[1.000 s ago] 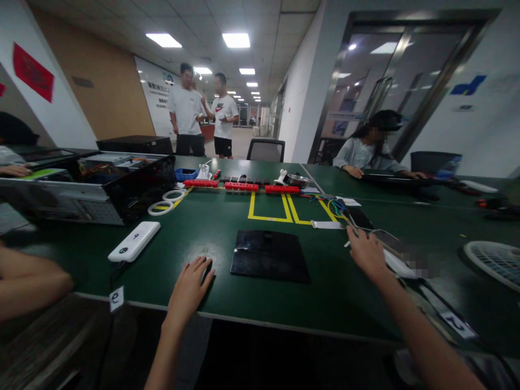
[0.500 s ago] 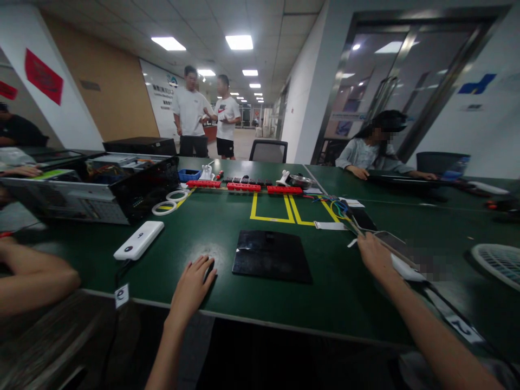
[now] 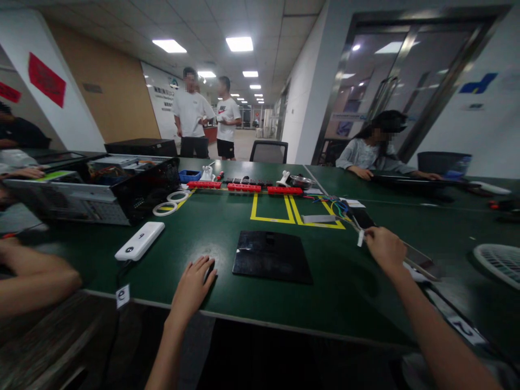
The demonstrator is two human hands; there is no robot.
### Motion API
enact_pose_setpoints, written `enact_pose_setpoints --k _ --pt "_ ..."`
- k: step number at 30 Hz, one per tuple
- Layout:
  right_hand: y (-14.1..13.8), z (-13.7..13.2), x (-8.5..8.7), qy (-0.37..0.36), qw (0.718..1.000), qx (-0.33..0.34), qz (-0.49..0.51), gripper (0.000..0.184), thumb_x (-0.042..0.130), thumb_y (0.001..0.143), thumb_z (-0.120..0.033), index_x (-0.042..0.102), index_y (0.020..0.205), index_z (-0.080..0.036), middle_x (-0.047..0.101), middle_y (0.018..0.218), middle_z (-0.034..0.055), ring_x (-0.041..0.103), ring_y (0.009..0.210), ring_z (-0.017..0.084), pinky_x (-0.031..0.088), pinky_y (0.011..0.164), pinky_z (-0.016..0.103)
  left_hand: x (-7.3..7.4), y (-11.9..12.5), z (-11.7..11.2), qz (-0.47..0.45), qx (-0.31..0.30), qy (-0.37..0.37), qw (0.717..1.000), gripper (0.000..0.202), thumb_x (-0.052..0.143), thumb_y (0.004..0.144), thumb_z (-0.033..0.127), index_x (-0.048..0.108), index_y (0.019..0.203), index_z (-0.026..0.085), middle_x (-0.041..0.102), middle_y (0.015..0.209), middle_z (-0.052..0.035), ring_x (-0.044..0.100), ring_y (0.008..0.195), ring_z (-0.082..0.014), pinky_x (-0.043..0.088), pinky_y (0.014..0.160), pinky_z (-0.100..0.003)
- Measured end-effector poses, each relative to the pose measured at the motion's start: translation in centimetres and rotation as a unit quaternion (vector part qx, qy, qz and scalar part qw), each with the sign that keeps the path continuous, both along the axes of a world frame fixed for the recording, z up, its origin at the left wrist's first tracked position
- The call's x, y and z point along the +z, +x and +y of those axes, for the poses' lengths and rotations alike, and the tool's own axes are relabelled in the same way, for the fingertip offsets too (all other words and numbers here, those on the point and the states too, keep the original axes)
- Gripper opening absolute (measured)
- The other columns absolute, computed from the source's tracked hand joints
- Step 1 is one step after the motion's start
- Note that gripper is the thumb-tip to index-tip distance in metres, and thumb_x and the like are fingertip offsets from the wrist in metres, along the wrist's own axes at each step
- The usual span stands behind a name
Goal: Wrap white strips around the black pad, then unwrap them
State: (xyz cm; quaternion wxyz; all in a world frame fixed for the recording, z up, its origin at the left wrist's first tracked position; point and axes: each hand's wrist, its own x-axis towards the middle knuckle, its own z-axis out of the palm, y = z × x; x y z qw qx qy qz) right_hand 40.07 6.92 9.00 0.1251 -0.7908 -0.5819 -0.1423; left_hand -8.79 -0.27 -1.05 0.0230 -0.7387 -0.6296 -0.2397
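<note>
My left hand rests on the green table with its fingers stretched forward and its thumb apart. A small dark patch shows between thumb and fingers; whether it is an object or shadow I cannot tell. To its right lies a glossy black panel. Over at the right, my right hand is closed, its fingertips pinching thin cables beside a white tag. A flat grey strip lies near the cables, across the yellow tape. A phone is partly hidden by that hand.
An open computer case stands at the left, near white rings and a white power bank. Red strips line the back. A white round grille sits far right. A neighbour's arm rests at left.
My right hand has moved slightly right with the cables and tag. The flat strip has shifted left and away from me, now looking grey instead of white. My left hand stays put.
</note>
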Motion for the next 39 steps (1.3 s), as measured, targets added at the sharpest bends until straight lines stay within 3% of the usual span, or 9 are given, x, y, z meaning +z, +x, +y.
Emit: enact_pose_setpoints --k 4,7,10,13,16,20,31,34,39 --pt "-1.6 -1.4 2.4 0.066 0.996 0.05 0.036 0.03 0.041 0.088 -0.03 0.065 0.103 -0.019 0.064 0.102 0.0126 0.059 0.083 0.025 0.041 0.062 0.034 -0.2 -0.1 0.1 0.0 -0.004 0.001 1.0 0.037 0.043 0.091 0.033 0.056 0.122 0.017 0.057 0.129 -0.0115 0.047 0.124 -0.0232 0.032 0.105 -0.045" --pt "-3.4 -2.1 3.6 0.091 0.981 0.149 0.086 0.028 0.046 0.086 -0.032 0.067 0.098 -0.019 0.066 0.099 0.0105 0.059 0.08 0.022 0.042 0.064 0.033 -0.2 -0.1 0.1 0.001 -0.007 0.004 1.0 0.037 0.044 0.091 0.033 0.056 0.121 0.017 0.057 0.129 -0.0115 0.047 0.124 -0.0234 0.032 0.105 -0.046" --pt "-6.1 -2.6 3.6 0.059 0.945 0.288 0.145 0.026 0.052 0.082 -0.033 0.07 0.09 -0.016 0.067 0.09 0.0101 0.059 0.076 0.02 0.043 0.064 0.031 0.1 0.0 0.0 0.002 -0.005 0.003 1.0 0.036 0.044 0.091 0.033 0.057 0.12 0.017 0.057 0.129 -0.0116 0.048 0.124 -0.0238 0.032 0.105 -0.046" --pt "-9.7 -3.0 2.1 -0.026 0.919 0.367 0.143 0.021 0.053 0.081 -0.029 0.071 0.087 -0.019 0.067 0.086 0.0065 0.059 0.078 0.018 0.044 0.066 0.028 0.3 0.1 0.0 0.002 -0.001 0.001 1.0 0.035 0.044 0.091 0.033 0.058 0.119 0.018 0.057 0.129 -0.0113 0.048 0.124 -0.0234 0.032 0.105 -0.045" --pt "-13.2 -3.5 -0.2 -0.084 0.918 0.376 0.093 0.02 0.052 0.082 -0.023 0.07 0.09 -0.022 0.066 0.09 0.0045 0.059 0.085 0.017 0.044 0.072 0.027 0.2 0.0 0.0 -0.001 -0.003 -0.003 1.0 0.036 0.044 0.091 0.033 0.058 0.12 0.017 0.057 0.129 -0.0117 0.047 0.124 -0.0232 0.031 0.106 -0.045" --pt "-16.4 -4.4 -2.5 -0.089 0.931 0.354 0.021 0.022 0.049 0.086 -0.021 0.068 0.097 -0.023 0.065 0.094 0.0043 0.058 0.087 0.016 0.044 0.071 0.026 -0.1 -0.2 0.1 -0.003 -0.005 -0.006 1.0 0.036 0.045 0.09 0.033 0.057 0.12 0.018 0.056 0.13 -0.0116 0.047 0.125 -0.0232 0.031 0.106 -0.045" --pt "-19.3 -3.9 -4.2 -0.051 0.901 0.426 -0.071 0.022 0.048 0.09 -0.022 0.068 0.098 -0.025 0.065 0.095 0.0046 0.052 0.085 0.016 0.042 0.06 0.023 0.1 0.2 0.6 -0.011 -0.038 -0.019 0.999 0.034 0.044 0.091 0.028 0.057 0.12 0.017 0.057 0.128 -0.0113 0.045 0.126 -0.0262 0.029 0.105 -0.053" --pt "-19.4 -3.7 -4.3 -0.049 0.897 0.434 -0.062 0.021 0.05 0.089 -0.023 0.067 0.1 -0.026 0.065 0.098 0.0039 0.052 0.085 0.015 0.042 0.061 0.022 1.1 1.6 0.2 -0.031 -0.081 0.001 0.996 0.035 0.04 0.092 0.027 0.055 0.123 0.018 0.056 0.13 -0.0094 0.045 0.127 -0.0221 0.028 0.108 -0.049" --pt "-19.4 -3.5 -5.0 -0.037 0.893 0.444 -0.067 0.022 0.048 0.09 -0.026 0.068 0.1 -0.027 0.066 0.098 0.0048 0.052 0.085 0.017 0.043 0.064 0.024 2.9 6.1 -0.6 -0.026 -0.188 0.024 0.981 0.038 0.042 0.092 0.025 0.049 0.129 0.018 0.052 0.135 -0.0092 0.041 0.129 -0.0198 0.03 0.109 -0.045"
